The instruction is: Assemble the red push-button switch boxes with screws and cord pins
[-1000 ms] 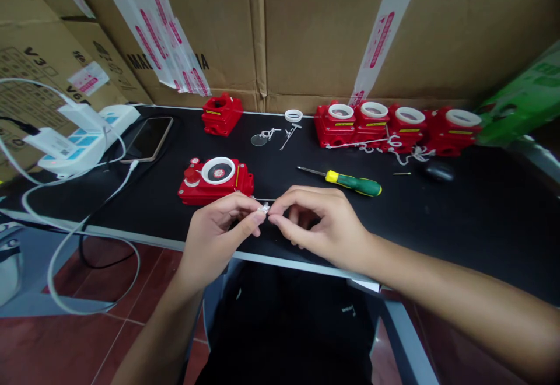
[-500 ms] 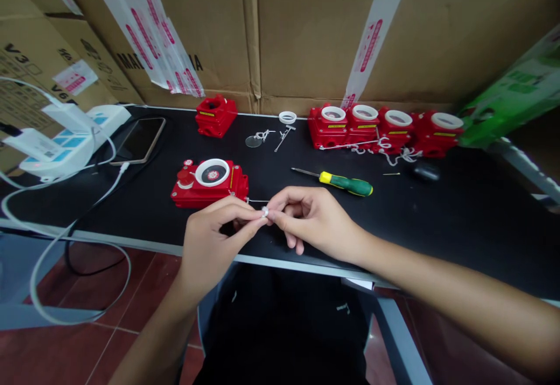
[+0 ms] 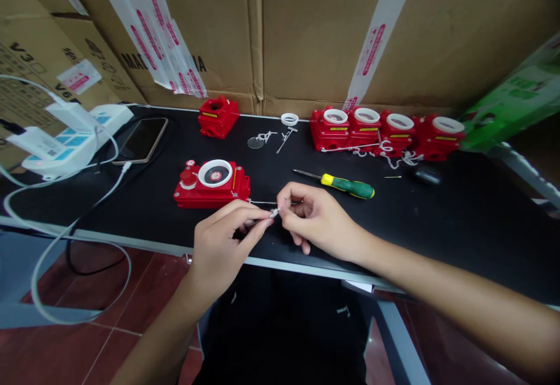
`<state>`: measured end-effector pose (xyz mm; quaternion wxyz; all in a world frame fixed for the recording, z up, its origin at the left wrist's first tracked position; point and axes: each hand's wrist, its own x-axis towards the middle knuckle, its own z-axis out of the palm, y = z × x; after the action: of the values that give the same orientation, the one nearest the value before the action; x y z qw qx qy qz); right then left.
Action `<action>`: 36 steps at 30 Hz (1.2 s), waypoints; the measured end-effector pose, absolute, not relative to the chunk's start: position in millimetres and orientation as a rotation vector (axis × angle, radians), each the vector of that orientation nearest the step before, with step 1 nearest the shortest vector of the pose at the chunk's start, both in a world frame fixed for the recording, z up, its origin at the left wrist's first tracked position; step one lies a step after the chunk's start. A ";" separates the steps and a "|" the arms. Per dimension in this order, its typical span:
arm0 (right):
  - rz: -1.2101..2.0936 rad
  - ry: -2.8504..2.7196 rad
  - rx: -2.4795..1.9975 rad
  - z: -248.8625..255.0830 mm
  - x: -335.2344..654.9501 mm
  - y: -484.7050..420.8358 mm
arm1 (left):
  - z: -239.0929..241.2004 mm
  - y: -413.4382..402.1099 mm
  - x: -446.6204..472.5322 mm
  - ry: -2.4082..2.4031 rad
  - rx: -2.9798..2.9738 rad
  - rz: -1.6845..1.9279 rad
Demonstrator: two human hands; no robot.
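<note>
My left hand [image 3: 225,239] and my right hand [image 3: 317,219] meet fingertip to fingertip over the near edge of the black table [image 3: 459,227]. Both pinch a tiny pale part [image 3: 274,213] between thumb and forefinger; a thin metal pin [image 3: 261,202] runs from it toward the red box with a white ring on top [image 3: 213,182], which lies just beyond my left hand. A yellow-and-green screwdriver [image 3: 345,185] rests a little past my right hand.
A row of several red boxes with white rings [image 3: 387,130] stands at the back right, one more red box [image 3: 217,115] at back centre. Small metal parts and a white ring [image 3: 280,131] lie between them. A phone [image 3: 140,140], a power strip [image 3: 65,140] and cables sit left. Cardboard boxes [image 3: 306,29] wall the back.
My two hands stay pinched together and have shifted slightly right; the small part now sits a bit further right and the pin shows longer beside the red box.
</note>
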<state>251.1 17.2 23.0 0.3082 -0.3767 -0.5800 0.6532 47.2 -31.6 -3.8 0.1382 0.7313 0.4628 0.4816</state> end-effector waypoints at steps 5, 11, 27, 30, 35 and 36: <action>1.676 -1.546 -1.011 23.8 253.1 17.3 | -2.0 -31.6 48.6 1.341 2.088 1.397; 1.634 -1.525 -0.990 22.0 254.5 18.6 | -2.4 -31.2 48.6 1.321 2.080 1.405; 1.163 -1.716 -0.973 23.8 252.9 21.7 | -3.0 -34.2 48.2 1.275 2.192 1.386; 1.088 -1.758 -0.984 23.4 253.3 20.7 | -3.4 -34.4 48.5 1.210 2.255 1.411; 0.973 -1.813 -1.003 23.3 253.0 21.3 | -5.6 -33.8 48.1 1.189 2.312 1.369; 0.964 -1.817 -1.009 23.1 252.7 21.7 | -6.2 -33.6 47.9 1.193 2.321 1.357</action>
<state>252.7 21.7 23.1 0.4127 -0.4013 -0.7223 0.3832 47.9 -33.6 -6.2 0.1000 0.7851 0.4034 0.4592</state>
